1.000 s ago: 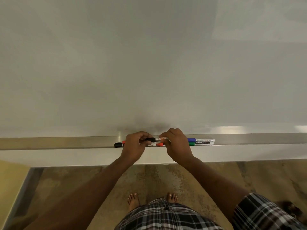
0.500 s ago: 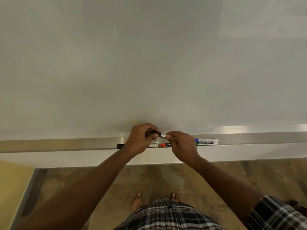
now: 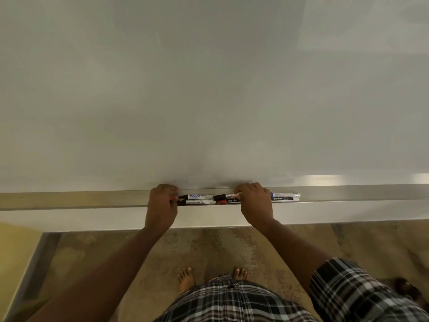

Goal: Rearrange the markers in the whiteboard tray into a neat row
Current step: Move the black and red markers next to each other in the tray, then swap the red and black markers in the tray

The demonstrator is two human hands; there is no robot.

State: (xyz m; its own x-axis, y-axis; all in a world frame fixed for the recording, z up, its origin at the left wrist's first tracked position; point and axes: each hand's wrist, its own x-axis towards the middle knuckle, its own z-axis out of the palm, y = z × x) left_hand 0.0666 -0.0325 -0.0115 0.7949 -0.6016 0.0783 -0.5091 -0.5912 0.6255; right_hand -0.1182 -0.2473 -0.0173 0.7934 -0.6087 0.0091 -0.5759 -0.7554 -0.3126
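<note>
"camlin" shows white on the dark barrel of the red-capped marker [image 3: 228, 201] by my right hand — "camlin" again on the marker [image 3: 283, 199] further right. Other labels — too blurred to read.

markers [image 3: 232, 198] lying in tray [image 3: 92, 199] | left hand [image 3: 162, 205] left end | right hand [image 3: 255, 203] among them

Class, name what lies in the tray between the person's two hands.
Head view: four markers, two rows of two, in the metal tray between left hand and right hand.
</note>
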